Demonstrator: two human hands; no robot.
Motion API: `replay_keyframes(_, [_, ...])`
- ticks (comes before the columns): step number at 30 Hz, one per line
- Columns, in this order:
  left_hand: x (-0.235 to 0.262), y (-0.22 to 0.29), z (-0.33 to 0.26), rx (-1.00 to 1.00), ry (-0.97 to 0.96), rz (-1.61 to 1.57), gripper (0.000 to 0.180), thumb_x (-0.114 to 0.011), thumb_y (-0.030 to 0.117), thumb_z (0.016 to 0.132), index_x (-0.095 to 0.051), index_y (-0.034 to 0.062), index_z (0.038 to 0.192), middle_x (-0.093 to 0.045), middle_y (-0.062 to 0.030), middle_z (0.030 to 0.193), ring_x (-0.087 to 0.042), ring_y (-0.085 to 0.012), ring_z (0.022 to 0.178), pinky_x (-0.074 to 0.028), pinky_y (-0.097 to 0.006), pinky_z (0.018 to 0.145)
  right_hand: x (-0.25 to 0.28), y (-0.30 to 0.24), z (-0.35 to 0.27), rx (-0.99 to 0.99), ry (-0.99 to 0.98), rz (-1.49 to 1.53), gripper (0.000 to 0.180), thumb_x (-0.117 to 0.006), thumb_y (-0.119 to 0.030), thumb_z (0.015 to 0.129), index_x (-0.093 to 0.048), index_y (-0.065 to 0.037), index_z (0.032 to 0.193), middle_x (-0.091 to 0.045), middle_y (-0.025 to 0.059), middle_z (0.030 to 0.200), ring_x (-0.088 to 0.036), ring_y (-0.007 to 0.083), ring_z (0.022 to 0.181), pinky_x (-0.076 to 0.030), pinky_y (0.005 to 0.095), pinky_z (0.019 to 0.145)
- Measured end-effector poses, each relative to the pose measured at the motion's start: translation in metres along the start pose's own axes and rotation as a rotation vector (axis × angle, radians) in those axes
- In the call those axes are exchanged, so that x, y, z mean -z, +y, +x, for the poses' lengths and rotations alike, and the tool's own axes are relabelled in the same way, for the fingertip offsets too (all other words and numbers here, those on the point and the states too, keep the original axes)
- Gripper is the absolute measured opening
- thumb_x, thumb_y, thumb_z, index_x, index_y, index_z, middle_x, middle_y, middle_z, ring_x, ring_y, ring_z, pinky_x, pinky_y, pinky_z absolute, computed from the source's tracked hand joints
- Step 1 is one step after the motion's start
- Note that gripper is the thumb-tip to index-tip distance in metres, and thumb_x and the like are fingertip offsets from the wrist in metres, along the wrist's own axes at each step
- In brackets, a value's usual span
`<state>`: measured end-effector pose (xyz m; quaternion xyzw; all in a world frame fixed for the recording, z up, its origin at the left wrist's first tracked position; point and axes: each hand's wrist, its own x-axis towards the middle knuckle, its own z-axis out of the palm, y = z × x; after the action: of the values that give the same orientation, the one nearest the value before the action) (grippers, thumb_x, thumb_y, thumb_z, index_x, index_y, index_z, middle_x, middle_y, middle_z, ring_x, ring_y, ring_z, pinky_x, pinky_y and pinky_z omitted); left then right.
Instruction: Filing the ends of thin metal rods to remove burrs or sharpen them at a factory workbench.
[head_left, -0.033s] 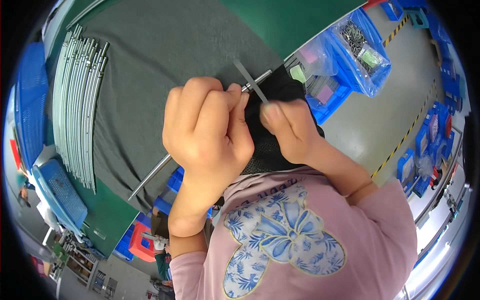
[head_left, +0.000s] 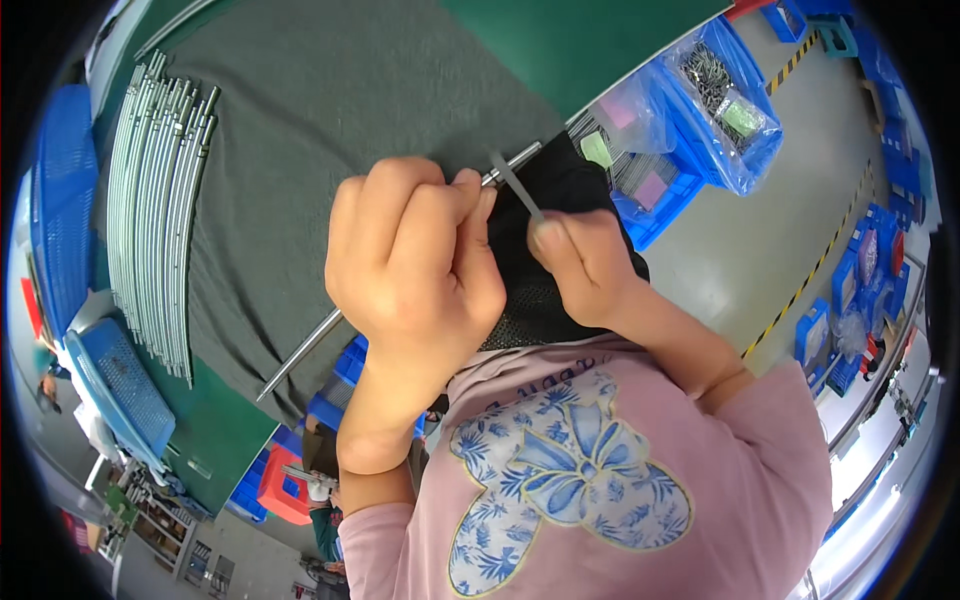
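Note:
My left hand (head_left: 415, 255) is closed round a slim shiny metal rod (head_left: 305, 350), which slants from lower left to upper right and sticks out past both sides of the fist. Near the upper end of the rod is a grooved section, just beyond my left thumb. Pinched in my right hand (head_left: 582, 260) is a thin flat grey strip like a file (head_left: 520, 190). It lies crosswise over the rod by the groove, its far end blurred. Whether it touches the rod is hard to tell. My right thumb lies along its near end.
Many similar rods (head_left: 155, 220) lie side by side on the dark cloth (head_left: 290, 130) at left. Blue baskets (head_left: 125, 385) stand at the left edge. At right are a blue bin (head_left: 755, 75) of small metal parts and another blue bin (head_left: 655, 220) of rods. Behind, a co-worker's gloved hand (head_left: 320, 488) shows.
My right hand has drawn back slightly toward my body, pulling the file-like strip with it, so less of it reaches past the rod. My left hand and the rod stay almost still.

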<state>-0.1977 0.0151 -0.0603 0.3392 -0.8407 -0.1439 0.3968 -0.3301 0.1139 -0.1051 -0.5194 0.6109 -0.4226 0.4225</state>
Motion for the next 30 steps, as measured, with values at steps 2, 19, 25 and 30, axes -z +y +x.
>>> replay_keyframes(2, [0.003, 0.0, -0.001, -0.006, -0.006, 0.001, 0.016, -0.071, -0.002, 0.062, -0.06, 0.0049, 0.072, -0.053, -0.0052, 0.072, -0.046, -0.0225, 0.059, -0.038, -0.032, 0.051, 0.0, 0.027, -0.011, 0.057, 0.02, -0.029, 0.032, -0.044, -0.016, 0.093, -0.05, -0.003, 0.065, -0.052, 0.0163, 0.06, -0.051, 0.0362, 0.052, -0.038, 0.041, 0.046])
replay_keyframes(19, [0.009, 0.001, -0.001, 0.069, -0.067, 0.014, 0.015, -0.072, -0.001, 0.065, -0.062, 0.0046, 0.075, -0.054, -0.0058, 0.073, -0.049, -0.0221, 0.061, -0.039, -0.032, 0.053, -0.017, -0.022, 0.027, 0.145, 0.517, 0.659, 0.014, -0.07, -0.003, 0.08, -0.057, -0.001, 0.085, -0.047, -0.0069, 0.056, -0.034, -0.0022, 0.047, -0.023, 0.0173, 0.043])
replay_keyframes(25, [0.002, 0.0, -0.002, 0.008, -0.003, -0.01, 0.016, -0.07, -0.005, 0.065, -0.061, 0.0051, 0.075, -0.054, -0.0059, 0.074, -0.049, -0.0222, 0.062, -0.04, -0.032, 0.053, -0.02, -0.036, 0.047, 0.254, 0.593, 0.068, 0.017, -0.073, -0.007, 0.075, -0.056, -0.006, 0.076, -0.045, -0.0002, 0.045, -0.043, 0.0076, 0.037, -0.033, 0.0229, 0.039])
replay_keyframes(30, [0.002, -0.002, -0.004, -0.019, -0.009, 0.006, 0.018, -0.073, -0.002, 0.065, -0.062, 0.0055, 0.077, -0.054, -0.005, 0.074, -0.049, -0.0225, 0.062, -0.04, -0.032, 0.053, -0.012, -0.029, 0.04, 0.244, 0.753, -0.108, 0.019, -0.072, -0.007, 0.076, -0.054, -0.005, 0.072, -0.046, 0.0007, 0.046, -0.045, 0.0088, 0.038, -0.035, 0.0243, 0.04])
